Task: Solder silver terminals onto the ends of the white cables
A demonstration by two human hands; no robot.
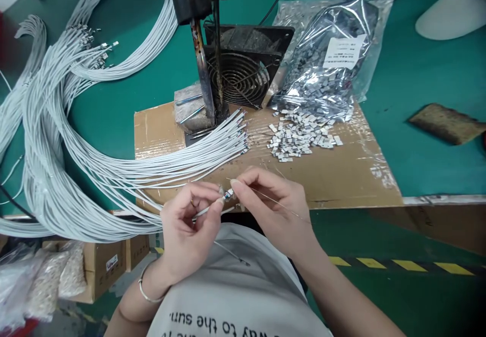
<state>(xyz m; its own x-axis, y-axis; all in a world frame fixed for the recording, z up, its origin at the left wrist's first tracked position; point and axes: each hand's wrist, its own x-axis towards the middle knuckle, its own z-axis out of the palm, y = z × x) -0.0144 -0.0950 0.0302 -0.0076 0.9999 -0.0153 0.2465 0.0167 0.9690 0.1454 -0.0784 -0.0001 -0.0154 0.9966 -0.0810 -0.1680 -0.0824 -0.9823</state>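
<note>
My left hand [190, 223] is closed in a pinch on the end of a white wire [207, 210], just off the near edge of the cardboard sheet [334, 175]. My right hand [271, 203] pinches a small metal piece [229, 194] against that wire end, fingertips of both hands nearly touching. A thin strand runs across my right hand. A fan of white wires [182, 157] lies on the cardboard with stripped ends toward a pile of small metal pieces [299, 134].
A soldering stand [201, 58] and a black fan [243, 69] stand behind the cardboard. A clear bag of metal pieces [330, 58] lies at the right. Big loops of white wire [53, 124] cover the green table's left. Cardboard boxes [106, 263] sit below.
</note>
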